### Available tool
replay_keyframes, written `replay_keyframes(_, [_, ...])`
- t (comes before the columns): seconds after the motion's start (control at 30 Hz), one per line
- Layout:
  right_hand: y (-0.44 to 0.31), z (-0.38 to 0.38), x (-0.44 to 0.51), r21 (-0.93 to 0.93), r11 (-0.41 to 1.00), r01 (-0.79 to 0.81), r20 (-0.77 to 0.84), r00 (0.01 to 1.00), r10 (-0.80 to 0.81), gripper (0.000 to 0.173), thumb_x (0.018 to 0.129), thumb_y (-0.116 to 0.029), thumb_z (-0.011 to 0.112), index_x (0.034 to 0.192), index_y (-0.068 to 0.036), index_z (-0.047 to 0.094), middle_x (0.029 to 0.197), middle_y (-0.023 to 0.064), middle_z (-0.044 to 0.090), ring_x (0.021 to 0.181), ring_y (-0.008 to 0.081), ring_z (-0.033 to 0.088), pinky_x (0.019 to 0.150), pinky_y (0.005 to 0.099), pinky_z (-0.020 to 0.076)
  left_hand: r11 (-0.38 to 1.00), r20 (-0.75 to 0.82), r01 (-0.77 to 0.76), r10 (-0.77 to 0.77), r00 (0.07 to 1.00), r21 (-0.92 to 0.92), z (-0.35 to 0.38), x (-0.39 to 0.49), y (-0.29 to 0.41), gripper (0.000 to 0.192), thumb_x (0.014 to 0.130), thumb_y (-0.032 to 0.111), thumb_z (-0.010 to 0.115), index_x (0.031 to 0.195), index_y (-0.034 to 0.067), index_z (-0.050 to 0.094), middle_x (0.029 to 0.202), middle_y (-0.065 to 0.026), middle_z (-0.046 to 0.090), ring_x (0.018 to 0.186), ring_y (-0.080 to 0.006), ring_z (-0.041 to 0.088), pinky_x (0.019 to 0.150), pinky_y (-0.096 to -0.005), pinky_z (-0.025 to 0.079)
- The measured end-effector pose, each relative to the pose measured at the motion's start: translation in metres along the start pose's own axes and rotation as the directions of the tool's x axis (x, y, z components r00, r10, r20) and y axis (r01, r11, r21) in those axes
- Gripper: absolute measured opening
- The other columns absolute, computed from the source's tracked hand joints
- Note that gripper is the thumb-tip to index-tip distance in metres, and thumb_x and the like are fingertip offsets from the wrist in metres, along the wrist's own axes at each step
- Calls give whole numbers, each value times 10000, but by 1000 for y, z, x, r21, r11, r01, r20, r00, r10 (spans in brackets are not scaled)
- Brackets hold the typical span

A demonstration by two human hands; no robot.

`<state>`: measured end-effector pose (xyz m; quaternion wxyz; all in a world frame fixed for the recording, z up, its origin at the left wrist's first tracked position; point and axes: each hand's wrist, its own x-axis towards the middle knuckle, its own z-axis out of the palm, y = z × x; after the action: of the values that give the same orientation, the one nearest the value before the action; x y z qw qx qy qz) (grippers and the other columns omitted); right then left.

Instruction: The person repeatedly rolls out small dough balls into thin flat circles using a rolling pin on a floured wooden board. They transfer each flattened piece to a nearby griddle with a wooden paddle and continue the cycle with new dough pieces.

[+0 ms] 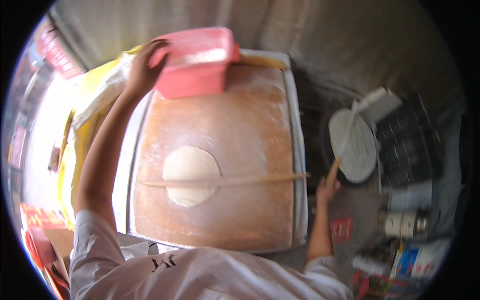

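Observation:
My left hand (148, 67) is at the left rim of a pink plastic bin (193, 82) with white powder inside. Its thumb and fingers are apart, and blur hides whether they grip the rim. My right hand (327, 192) holds the wooden handle of a long, thin turning tool (333, 170). The blade reaches over a pale flatbread (362, 146) on a dark round griddle (325, 140). A flat round of dough (192, 161) lies on the floured wooden board (240, 135) before me. Across dough and board rests a slender wooden rolling pin (262, 179), its right end past the board's edge.
The bin stands at the board's far left. A brush-like tan item (262, 62) lies along the far edge. Right of the griddle are a white box (378, 103) and a dark gridded panel (407, 144). A cylindrical can (401, 224) and printed bags (416, 260) sit lower right.

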<state>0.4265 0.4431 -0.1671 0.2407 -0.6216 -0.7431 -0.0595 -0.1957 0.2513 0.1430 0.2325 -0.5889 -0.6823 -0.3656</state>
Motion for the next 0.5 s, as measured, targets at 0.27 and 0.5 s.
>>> replay_keyframes(0.27, [-76, -110, 19, 275, 945, 177, -187, 974, -128, 512, 928, -59, 572, 1417, 1, 429, 1445, 221, 382, 1331, 386, 407, 1088, 503, 340, 694, 832, 658, -524, 182, 293, 128, 91, -77, 395, 839, 304, 695, 1170, 89, 693, 1104, -52, 694, 991, -191, 680, 784, -289, 559])
replay_keyframes(0.5, [-167, -160, 23, 280, 873, 400, -206, 913, -352, 408, 917, -60, 610, 1309, 14, 527, 1343, 210, 480, 1242, 371, 492, 1017, 483, 427, 765, 934, 641, -272, 232, 64, 160, 109, -46, 288, 799, 109, 714, 1072, 20, 692, 1012, -87, 692, 965, -154, 670, 785, -216, 550])
